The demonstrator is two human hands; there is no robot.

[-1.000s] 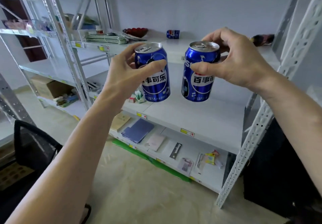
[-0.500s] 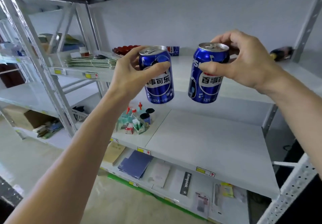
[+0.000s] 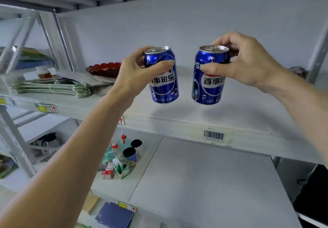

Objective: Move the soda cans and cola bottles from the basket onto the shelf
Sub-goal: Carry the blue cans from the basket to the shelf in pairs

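Blue Pepsi cans hang over the white shelf (image 3: 239,119), casting shadows on it, neither touching it. Your left hand (image 3: 132,76) grips the left can (image 3: 162,78) near its top; your right hand (image 3: 248,64) grips the right can (image 3: 209,78) likewise, both upright, just apart.

A: The two soda cans, left can (image 3: 164,78) and right can (image 3: 209,78), middle of the frame?

B: Both deep blue, silver tops, a white band with dark characters, small white music notes low down.

A: The shelf (image 3: 177,121) under them?

B: Pale grey-white, with a black-and-white barcode label (image 3: 213,135) on its front edge, right of centre, and yellow tags (image 3: 46,107) with red arrows at left.

A: Centre left?

B: A dark red scalloped dish (image 3: 104,69), and pale green striped folded cloths (image 3: 51,89).

A: Bottom edge?

B: A navy blue folder (image 3: 114,216).
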